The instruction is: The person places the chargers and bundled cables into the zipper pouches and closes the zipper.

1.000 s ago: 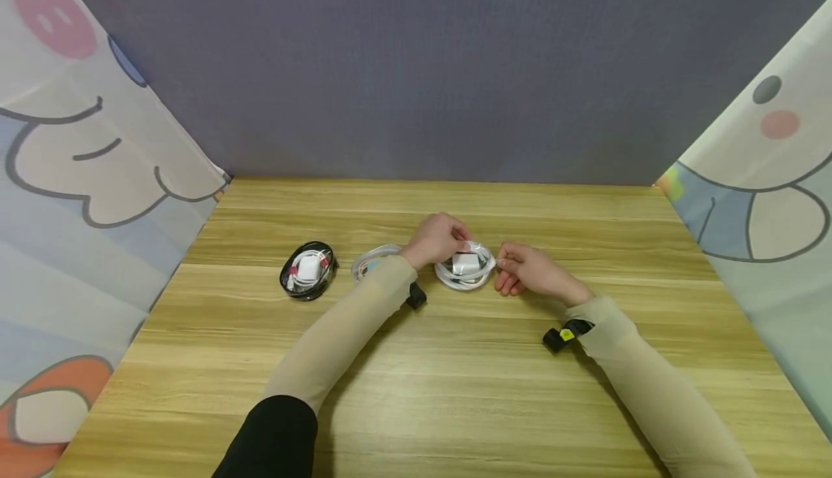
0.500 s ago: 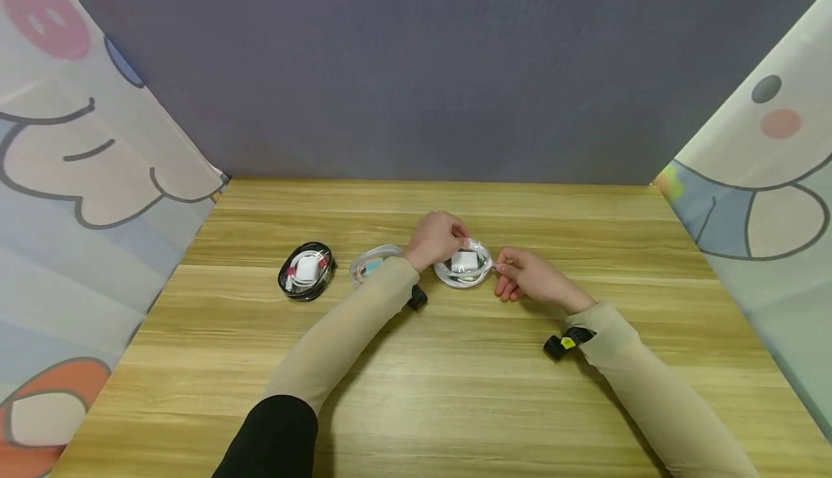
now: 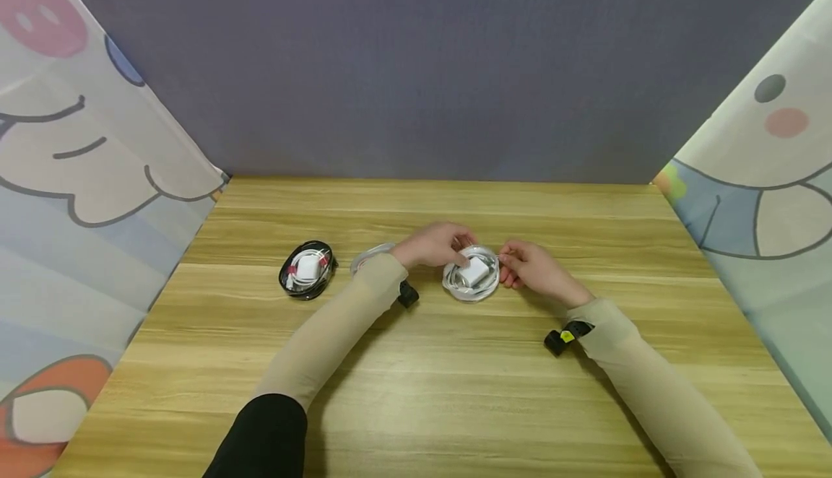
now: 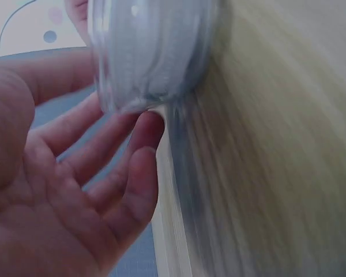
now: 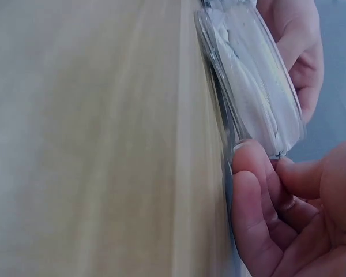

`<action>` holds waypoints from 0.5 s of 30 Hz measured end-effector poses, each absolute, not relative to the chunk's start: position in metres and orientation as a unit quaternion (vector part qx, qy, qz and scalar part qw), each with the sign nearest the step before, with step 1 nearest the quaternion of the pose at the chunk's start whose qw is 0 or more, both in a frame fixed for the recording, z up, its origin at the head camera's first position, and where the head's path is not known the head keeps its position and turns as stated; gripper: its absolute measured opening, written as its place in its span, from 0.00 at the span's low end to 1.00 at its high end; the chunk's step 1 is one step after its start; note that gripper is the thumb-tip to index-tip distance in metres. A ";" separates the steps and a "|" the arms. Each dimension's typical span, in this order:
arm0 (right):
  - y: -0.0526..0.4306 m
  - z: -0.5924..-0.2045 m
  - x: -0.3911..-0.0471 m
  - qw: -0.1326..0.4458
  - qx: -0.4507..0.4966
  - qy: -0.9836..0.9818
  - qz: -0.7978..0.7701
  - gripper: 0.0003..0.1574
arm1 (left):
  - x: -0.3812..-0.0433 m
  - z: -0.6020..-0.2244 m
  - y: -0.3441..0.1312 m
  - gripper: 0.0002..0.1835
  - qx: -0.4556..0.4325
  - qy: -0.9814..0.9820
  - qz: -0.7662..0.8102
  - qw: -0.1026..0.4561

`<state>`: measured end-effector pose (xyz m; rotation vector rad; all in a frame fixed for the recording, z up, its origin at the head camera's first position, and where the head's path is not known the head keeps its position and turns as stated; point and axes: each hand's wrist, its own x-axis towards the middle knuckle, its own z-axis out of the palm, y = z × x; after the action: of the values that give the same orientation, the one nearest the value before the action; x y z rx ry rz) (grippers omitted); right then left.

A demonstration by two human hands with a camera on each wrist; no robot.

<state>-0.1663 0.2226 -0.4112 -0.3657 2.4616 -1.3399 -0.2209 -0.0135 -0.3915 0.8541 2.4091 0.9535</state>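
Note:
A round clear zip case (image 3: 469,297) with a whitish rim is in the middle of the table in the head view, a white charger (image 3: 475,271) and coiled cable inside it. My left hand (image 3: 434,244) holds its left side, the thumb over the top and the other fingers behind. At the right edge, my right hand (image 3: 534,268) pinches the end of the rim between thumb and forefinger. The right wrist view shows a zip running along the case's side wall (image 5: 256,86) and a small dark pull right at those fingertips (image 5: 251,153).
To the left lies a black-rimmed round case (image 3: 283,276) with a white charger and cable in it. Between them a second clear case (image 3: 369,253) is partly hidden by my left sleeve (image 3: 373,283). A grey panel (image 3: 442,102) stands along the table's far edge.
The clear case has shifted slightly right and nearer, and the charger in it has turned. My left hand has come lower, thumb now over the case; my right hand has barely moved.

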 end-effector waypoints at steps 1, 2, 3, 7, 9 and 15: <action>0.222 -0.411 -0.167 0.154 -0.132 0.863 -0.463 0.09 | -0.221 -0.392 -0.013 0.20 0.315 0.857 0.347 0.212; 0.222 -0.410 -0.168 0.151 -0.137 0.866 -0.456 0.09 | -0.222 -0.393 -0.011 0.20 0.325 0.852 0.350 0.215; 0.221 -0.410 -0.169 0.150 -0.141 0.868 -0.451 0.09 | -0.223 -0.394 -0.010 0.19 0.331 0.848 0.352 0.217; 0.219 -0.409 -0.170 0.149 -0.146 0.871 -0.444 0.10 | -0.227 -0.400 -0.004 0.14 0.348 0.847 0.349 0.198; 0.218 -0.410 -0.170 0.153 -0.151 0.871 -0.442 0.10 | -0.228 -0.402 -0.002 0.11 0.344 0.855 0.343 0.184; 0.217 -0.411 -0.169 0.149 -0.166 0.872 -0.435 0.10 | -0.226 -0.401 0.000 0.07 0.312 0.879 0.327 0.150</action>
<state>-0.1686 0.2172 -0.4112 -0.4785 2.5068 -1.2517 -0.2263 -0.0004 -0.4009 0.8965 2.5259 0.9409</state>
